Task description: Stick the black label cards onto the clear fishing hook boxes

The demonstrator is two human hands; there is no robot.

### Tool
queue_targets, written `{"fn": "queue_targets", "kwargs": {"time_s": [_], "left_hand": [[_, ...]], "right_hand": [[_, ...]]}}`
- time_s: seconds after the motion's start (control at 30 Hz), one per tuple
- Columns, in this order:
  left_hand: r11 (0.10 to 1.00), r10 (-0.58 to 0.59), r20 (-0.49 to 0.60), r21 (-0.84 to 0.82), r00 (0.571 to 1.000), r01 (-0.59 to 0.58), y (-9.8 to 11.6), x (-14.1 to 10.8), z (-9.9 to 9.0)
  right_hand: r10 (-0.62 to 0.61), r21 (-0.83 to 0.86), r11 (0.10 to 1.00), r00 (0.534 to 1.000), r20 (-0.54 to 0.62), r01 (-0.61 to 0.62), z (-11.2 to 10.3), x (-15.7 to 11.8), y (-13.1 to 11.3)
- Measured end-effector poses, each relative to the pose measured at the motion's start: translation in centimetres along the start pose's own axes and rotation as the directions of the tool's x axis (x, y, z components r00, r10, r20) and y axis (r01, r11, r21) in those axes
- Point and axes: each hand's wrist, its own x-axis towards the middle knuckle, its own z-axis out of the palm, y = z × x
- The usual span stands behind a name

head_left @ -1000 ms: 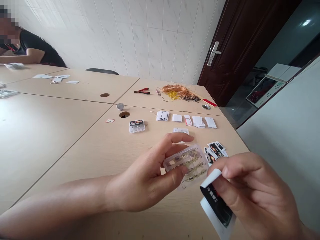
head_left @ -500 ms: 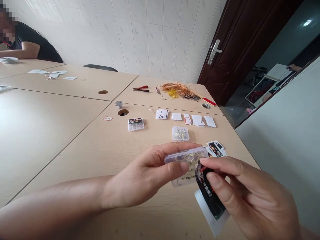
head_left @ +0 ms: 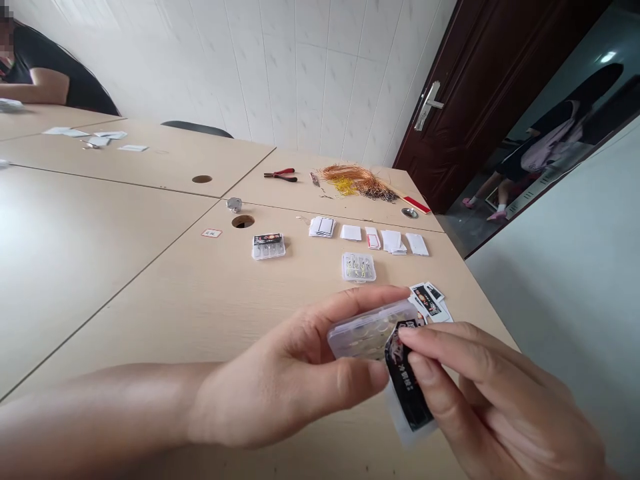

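At far left, a person in a black top (head_left: 75, 77) leans a forearm on the pale wood bench (head_left: 165, 287), near loose white paper slips (head_left: 103, 141). To the right, a small white tag with a red border (head_left: 211, 233) lies near a crumpled silver piece (head_left: 234, 205) and a round cable hole (head_left: 243, 221). A clear plastic case with a black label strip (head_left: 269, 247) rests in front of red-and-black pliers (head_left: 281, 175).

At center, my left hand (head_left: 280, 380) closes its grip on a clear plastic box (head_left: 355, 337) with yellowish contents, thumb on the near side and fingers along the far edge. Beyond it sit a second clear box with yellow-tied pieces (head_left: 359, 267), a row of white card stacks (head_left: 351, 233) and a bundle of orange and yellow strands (head_left: 357, 180).

At right, my right hand (head_left: 505, 393) pinches a black printed label (head_left: 407, 383) between thumb and index finger, a whitish sheet (head_left: 397, 417) behind it. The label's upper end overlaps the box's right end in view; I cannot tell whether they touch. Black-and-white labels (head_left: 429, 301) lie just beyond, and past the dark red-brown door (head_left: 457, 87) stands another person in pink shoes (head_left: 555, 143).
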Motion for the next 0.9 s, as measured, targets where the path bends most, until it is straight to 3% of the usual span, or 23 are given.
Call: {"fn": "queue_targets", "kwargs": {"time_s": [0.4,0.67,0.9], "left_hand": [[0.988,-0.017,-0.018,-0.154,1.000,0.014,-0.37,0.29,0.22],[0.993,0.082,-0.123,0.090,0.989,-0.071,-0.49,0.30,0.13],[0.986,0.086,-0.144,0.152,0.986,-0.063,-0.60,0.30,0.00]], "right_hand": [[-0.027,-0.025,0.999,0.999,0.018,0.027,-0.12,-0.13,-0.15],[-0.034,-0.089,0.995,0.999,-0.017,0.032,0.18,-0.22,-0.16],[0.020,-0.026,0.999,1.000,-0.009,-0.020,0.17,-0.33,-0.46]]}}
